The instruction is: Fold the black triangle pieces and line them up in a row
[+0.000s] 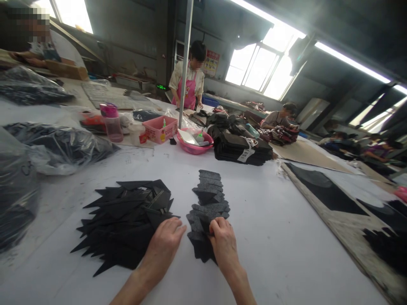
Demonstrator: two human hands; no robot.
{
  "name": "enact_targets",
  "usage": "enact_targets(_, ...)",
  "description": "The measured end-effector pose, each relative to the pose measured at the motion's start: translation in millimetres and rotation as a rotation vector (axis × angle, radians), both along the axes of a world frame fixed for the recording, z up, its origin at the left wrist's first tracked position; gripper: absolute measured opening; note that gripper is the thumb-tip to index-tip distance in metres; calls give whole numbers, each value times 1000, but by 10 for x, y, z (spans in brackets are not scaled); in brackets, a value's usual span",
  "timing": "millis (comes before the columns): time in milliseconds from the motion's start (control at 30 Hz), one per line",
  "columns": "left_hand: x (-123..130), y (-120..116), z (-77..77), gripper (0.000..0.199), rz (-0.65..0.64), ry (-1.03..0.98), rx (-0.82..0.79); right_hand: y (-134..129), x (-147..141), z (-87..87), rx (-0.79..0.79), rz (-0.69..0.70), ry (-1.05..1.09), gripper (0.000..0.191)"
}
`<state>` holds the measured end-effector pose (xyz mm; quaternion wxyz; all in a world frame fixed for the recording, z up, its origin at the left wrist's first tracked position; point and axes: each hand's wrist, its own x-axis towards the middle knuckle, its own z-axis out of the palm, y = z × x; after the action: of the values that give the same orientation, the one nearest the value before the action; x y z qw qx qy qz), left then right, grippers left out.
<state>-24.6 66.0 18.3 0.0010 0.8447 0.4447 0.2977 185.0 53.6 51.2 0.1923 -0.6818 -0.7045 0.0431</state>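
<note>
A wide pile of black pointed pieces point(127, 220), fabric-like or felt-like, lies on the white table. My left hand point(167, 239) is at the pile's right edge, its fingers loosely bent and slightly apart, with nothing visible in them. To its right runs a row of overlapping dark grey pieces point(210, 207), with a few smooth black ones among them. Over the near part of this row, my right hand point(222, 237) is closed, thumb and fingers pinching a black pointed piece point(206, 224). The fingertips partly cover that piece.
Beyond the row stand a pink basin point(195, 148), a pink basket point(160, 129), a bottle with a purple lid point(111, 123) and a stack of black folded goods point(243, 148). Plastic-wrapped bundles point(63, 144) lie left. A metal pole point(186, 63) rises behind. Several people work around.
</note>
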Motion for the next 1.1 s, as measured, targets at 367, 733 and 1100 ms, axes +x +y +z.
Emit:
enact_targets(367, 251, -169, 72, 23, -159, -145, -237, -489, 275, -43, 39, -74, 651, 33)
enact_targets(733, 8, -714, 34, 17, -279, -238, -355, -1345, 21, -228, -320, 38, 400, 29)
enact_targets(1100, 213, -803, -135, 18, -267, -45, -225, -1416, -142, -308, -64, -32, 162, 25)
